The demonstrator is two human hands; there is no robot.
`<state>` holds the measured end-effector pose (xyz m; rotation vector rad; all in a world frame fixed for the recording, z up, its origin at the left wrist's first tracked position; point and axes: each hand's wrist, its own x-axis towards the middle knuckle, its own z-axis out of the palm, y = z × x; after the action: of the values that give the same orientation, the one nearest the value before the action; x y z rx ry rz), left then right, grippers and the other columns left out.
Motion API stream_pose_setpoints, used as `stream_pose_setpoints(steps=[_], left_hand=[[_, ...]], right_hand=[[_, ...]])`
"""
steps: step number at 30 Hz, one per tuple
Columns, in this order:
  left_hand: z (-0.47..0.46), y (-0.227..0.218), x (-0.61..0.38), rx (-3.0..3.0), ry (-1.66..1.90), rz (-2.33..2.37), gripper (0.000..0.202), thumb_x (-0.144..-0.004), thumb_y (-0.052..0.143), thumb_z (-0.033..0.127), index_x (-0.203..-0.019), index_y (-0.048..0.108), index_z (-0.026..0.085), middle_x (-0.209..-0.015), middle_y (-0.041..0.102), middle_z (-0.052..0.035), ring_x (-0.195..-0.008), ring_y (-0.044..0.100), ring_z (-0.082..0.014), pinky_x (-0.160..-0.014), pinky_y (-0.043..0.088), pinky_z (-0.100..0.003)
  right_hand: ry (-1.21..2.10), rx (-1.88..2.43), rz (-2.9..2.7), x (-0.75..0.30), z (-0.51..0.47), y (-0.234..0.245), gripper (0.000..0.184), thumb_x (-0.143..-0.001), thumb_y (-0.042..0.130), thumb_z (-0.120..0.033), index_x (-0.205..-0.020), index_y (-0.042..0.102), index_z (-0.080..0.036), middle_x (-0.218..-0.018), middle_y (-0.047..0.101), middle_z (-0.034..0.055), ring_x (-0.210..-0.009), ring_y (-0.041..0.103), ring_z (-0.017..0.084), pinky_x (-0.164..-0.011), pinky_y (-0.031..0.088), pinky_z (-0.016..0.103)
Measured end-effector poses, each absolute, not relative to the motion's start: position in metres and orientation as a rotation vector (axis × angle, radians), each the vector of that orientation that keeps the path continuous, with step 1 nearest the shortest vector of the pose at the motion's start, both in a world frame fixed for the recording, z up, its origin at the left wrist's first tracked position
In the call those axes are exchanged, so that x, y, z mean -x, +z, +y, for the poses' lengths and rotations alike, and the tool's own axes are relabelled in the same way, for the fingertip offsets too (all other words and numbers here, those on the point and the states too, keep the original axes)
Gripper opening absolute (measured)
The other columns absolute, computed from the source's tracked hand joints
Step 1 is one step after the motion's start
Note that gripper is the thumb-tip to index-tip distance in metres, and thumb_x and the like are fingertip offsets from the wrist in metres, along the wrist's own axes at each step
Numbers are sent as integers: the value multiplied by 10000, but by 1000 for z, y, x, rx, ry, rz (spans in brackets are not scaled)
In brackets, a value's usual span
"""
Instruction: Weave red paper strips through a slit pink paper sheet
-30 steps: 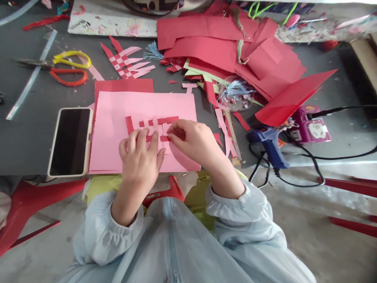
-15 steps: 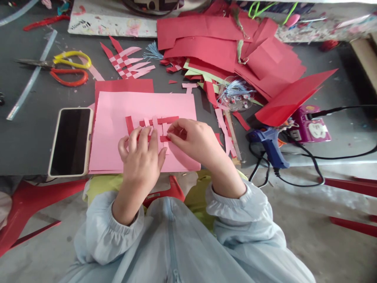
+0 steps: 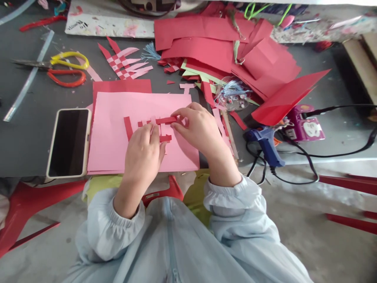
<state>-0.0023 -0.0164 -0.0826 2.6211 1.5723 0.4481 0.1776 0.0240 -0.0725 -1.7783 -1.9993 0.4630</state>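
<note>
A small weave of red and pink paper strips (image 3: 165, 129) lies on a pink paper sheet (image 3: 118, 104). My left hand (image 3: 144, 151) rests over the weave's left part, fingertips on the strips and thumb held apart; it hides much of the strips. At the right end of the upper red paper strip (image 3: 165, 120), my right hand (image 3: 197, 127) is closed, pinching it between thumb and fingers. A lower red strip pokes out right of my left fingers. One loose red strip (image 3: 128, 127) slants left of the weave.
A phone (image 3: 69, 143) lies left of the sheets, with scissors (image 3: 59, 68) behind. Finished checkered weaving (image 3: 120, 61) and a pile of red paper (image 3: 203, 51) sit at the back. On the right are a blue glue gun (image 3: 266, 143), its cords and a purple power socket (image 3: 306, 124).
My right hand has moved up from the lower red strip's end to the upper one's. My left fingers have drawn together and shifted slightly up over the weave.
</note>
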Motion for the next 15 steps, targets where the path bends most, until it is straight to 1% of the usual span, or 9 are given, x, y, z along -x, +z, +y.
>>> stream_pose_setpoints(steps=[2, 4, 9, 12, 15], left_hand=[[-16, -84, 2, -2610, 432, 1575, 436, -1009, 471, 271, -1337, 584, 6, -1321, 635, -266, -1231, 613, -350, -1038, 515, -501], [-16, -84, 2, -2617, 437, 1578, 425, -1010, 465, 260, -1334, 591, 15, -1315, 636, -257, -1244, 608, -348, -1044, 514, -492], [-16, -85, 2, -2629, 459, 1576, 412, -1014, 451, 248, -1346, 589, 48, -1310, 637, -244, -1261, 599, -328, -1049, 506, -471], [-16, -85, 1, -2628, 445, 1584, 420, -1015, 458, 256, -1376, 577, 78, -1329, 625, -235, -1265, 593, -331, -1048, 501, -467], [-15, -86, 1, -2652, 441, 1601, 422, -1011, 480, 265, -1383, 584, 96, -1321, 630, -222, -1225, 610, -330, -1026, 514, -461]], right_hand=[[456, 1778, -1977, -177, 27, -73, 164, -849, 623, -143, -941, 753, -181, -908, 661, 79, -843, 591, 218, -785, 447, 341], [459, 1756, -1941, -178, 29, -73, 146, -831, 616, -117, -887, 735, -180, -886, 660, 63, -810, 583, 196, -768, 443, 328], [543, 1691, -1844, -180, 34, -68, 66, -858, 642, -173, -867, 706, -182, -867, 670, 35, -761, 576, 159, -775, 449, 328], [626, 1668, -1844, -179, 36, -65, 87, -879, 632, -195, -856, 714, -179, -876, 699, 39, -746, 580, 153, -743, 451, 326], [690, 1610, -1844, -176, 38, -65, 131, -893, 613, -204, -865, 737, -172, -904, 736, 47, -744, 591, 148, -713, 452, 316]])
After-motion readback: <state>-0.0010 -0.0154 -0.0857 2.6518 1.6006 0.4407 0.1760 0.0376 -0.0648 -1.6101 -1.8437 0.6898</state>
